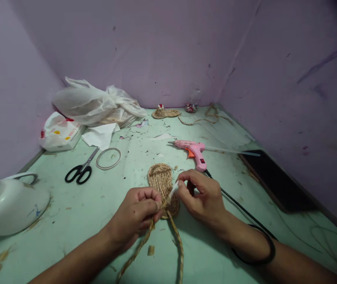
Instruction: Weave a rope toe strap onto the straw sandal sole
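A sole-shaped piece of coiled straw cord (160, 175) lies flat on the table in front of me. My left hand (144, 209) is closed, pinching a twisted straw rope (134, 254) over the left edge of the sole. Between the thumb and fingers of my right hand (202, 195) is a small white strip (173, 190), whose lower end meets the rope by my left fingertips. I cannot tell whether the strip is paper or tape. A second length of straw rope (180, 244) runs from the sole toward me. My fingers hide part of the sole.
A pink glue gun (190, 146) lies beyond my right hand, near a dark flat device (277, 183). Scissors (81, 171) and a ring (108, 159) lie at left, by a white vessel (14, 205). Plastic bags (97, 104) and a finished straw slipper (165, 113) are at the back.
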`<state>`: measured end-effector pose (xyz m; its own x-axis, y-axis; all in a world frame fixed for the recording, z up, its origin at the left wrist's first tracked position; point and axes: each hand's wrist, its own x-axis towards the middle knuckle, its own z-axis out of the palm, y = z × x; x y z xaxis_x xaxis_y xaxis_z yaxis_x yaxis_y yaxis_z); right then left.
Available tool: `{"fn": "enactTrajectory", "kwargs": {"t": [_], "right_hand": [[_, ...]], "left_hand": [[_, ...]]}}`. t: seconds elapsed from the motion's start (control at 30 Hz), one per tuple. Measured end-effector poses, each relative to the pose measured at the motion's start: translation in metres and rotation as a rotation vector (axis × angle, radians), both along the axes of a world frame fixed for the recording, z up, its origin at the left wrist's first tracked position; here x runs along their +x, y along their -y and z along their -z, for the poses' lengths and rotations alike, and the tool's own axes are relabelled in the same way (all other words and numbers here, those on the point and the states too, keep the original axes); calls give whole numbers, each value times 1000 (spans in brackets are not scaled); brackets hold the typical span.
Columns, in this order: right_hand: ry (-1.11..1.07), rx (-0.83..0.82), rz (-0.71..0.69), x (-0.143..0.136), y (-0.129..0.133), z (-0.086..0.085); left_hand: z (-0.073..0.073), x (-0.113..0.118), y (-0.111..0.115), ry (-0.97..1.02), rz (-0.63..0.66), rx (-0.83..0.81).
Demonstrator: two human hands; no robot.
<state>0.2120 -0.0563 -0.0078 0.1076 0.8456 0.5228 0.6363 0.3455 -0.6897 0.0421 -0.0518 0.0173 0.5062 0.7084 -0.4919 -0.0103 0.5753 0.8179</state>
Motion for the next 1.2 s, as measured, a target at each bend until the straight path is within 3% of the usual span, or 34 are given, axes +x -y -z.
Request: {"fn": "enactTrajectory", "kwargs": {"t": [0.13, 0.27, 0.53, 0.7, 0.93, 1.2], "right_hand": [[-176, -107, 185, 10, -10, -4], [-156, -216, 98, 12, -13, -5], [-210, -324, 71, 16, -18, 2], [-290, -358, 46, 11, -14, -3], [-390, -458, -234, -4, 1, -7], [-298, -312, -65, 8, -7, -6]], "left_hand": [[1, -2, 2, -11, 20, 8], [2, -6, -4, 79, -70, 39], [10, -8, -7, 210, -98, -26], [12, -8, -10, 255, -126, -91], [14, -6, -10, 313, -114, -149], [16, -7, -10, 325, -125, -136]]}}
